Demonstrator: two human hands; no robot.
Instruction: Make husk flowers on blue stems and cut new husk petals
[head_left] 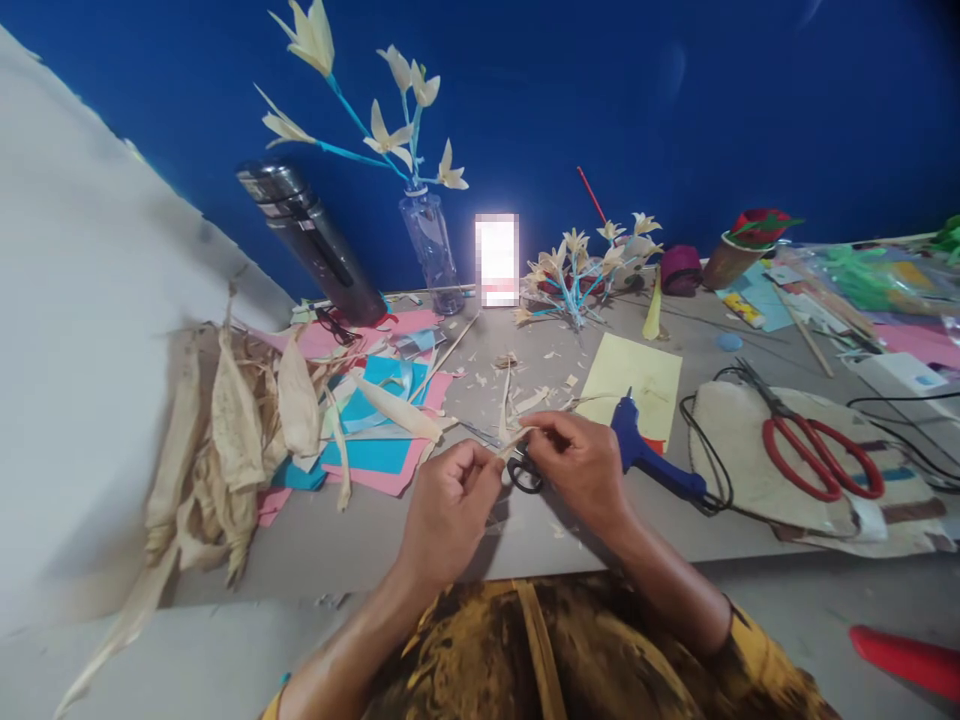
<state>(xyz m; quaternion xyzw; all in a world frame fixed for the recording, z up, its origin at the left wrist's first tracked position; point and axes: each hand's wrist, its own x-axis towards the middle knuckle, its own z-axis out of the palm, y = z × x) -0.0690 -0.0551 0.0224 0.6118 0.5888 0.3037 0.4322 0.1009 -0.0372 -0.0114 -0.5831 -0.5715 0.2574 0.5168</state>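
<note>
Blue wall (540,100) behind your surface (360,545).
Your left hand (455,500) and right hand (579,468) pinch a pale strip (515,439), grips closed, likely steadying it.

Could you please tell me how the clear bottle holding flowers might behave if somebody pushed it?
The clear bottle would probably tip easily, since its flowers spread above the neck and lean mostly to the picture's left. It may be light for its size, as its see-through walls look like thin plastic. The blue stems seem fairly stiff, holding the flowers up.
</note>
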